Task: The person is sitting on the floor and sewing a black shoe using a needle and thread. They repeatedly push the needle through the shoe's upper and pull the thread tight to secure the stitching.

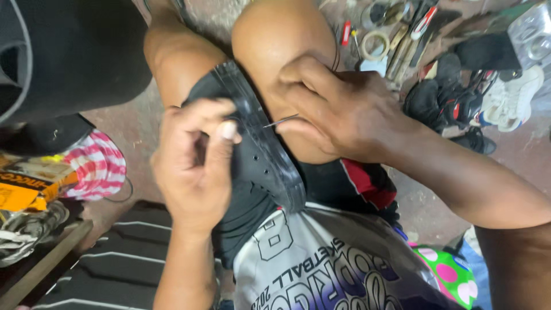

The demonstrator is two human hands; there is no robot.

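Hands [195,166] on black shoe [258,143] above cluttered concrete floor [132,126]

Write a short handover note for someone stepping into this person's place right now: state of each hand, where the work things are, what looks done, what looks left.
Left hand: grips the black shoe, thumb pressed near the sole edge, holding it between the knees.
Right hand: pinches a thin metal needle, its tip at the black sole.
Tools and a tape roll lie on the floor beyond the knees, beside other shoes.
Done: cannot tell; no stitches are visible along the sole.
Left: judging by the needle, probably stitching along the sole edge.
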